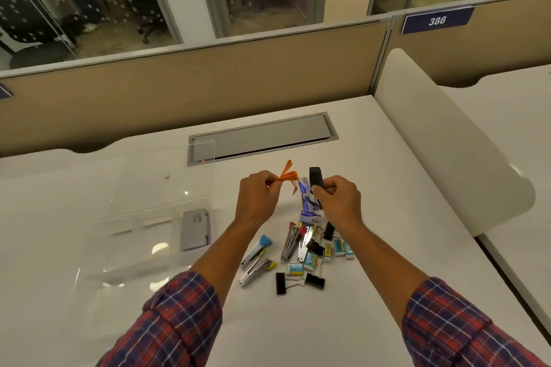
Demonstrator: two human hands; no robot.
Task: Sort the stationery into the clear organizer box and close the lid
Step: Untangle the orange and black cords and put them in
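My left hand (258,198) pinches a small orange clip (286,173) raised above the white desk. My right hand (340,199) grips a black stapler-like item (316,177), with a blue-and-white packet (307,202) hanging just below it. Under both hands lies a pile of stationery: several staplers (256,259), black binder clips (314,280) and small blue staple boxes (340,247). The clear organizer box (143,235) stands to the left with its lid (167,170) swung open toward the back. A grey case (195,229) lies in the box's right compartment.
A grey cable hatch (262,137) is set into the desk (387,217) behind the pile. A tan partition (190,89) closes off the back, and a white curved divider (447,143) runs along the right side.
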